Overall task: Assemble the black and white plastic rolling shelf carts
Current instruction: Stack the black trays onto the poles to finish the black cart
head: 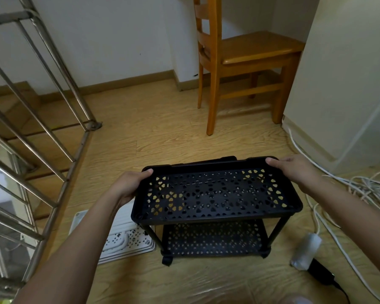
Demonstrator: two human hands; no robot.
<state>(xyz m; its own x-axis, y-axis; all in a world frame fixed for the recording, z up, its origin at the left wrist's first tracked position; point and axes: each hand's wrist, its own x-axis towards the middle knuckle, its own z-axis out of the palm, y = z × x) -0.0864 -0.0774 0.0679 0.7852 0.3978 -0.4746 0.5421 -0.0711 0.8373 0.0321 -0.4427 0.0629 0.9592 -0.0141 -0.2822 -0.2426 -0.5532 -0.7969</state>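
Observation:
A black plastic shelf cart (pixel 215 213) stands on the wooden floor in front of me, with a perforated top tray (pixel 215 194), a lower tray (pixel 213 238), black posts and small wheels. My left hand (pixel 127 187) grips the top tray's left end, thumb over the rim. My right hand (pixel 294 170) grips its far right corner, thumb on the rim. White perforated shelf panels (pixel 127 240) lie flat on the floor to the cart's left, partly hidden by my left arm.
A wooden chair (pixel 239 55) stands ahead against the wall. A metal stair railing (pixel 42 128) runs along the left. A white appliance (pixel 342 84) fills the right side, with tangled white cables (pixel 364 185) and a grey adapter (pixel 305 251) on the floor beside it.

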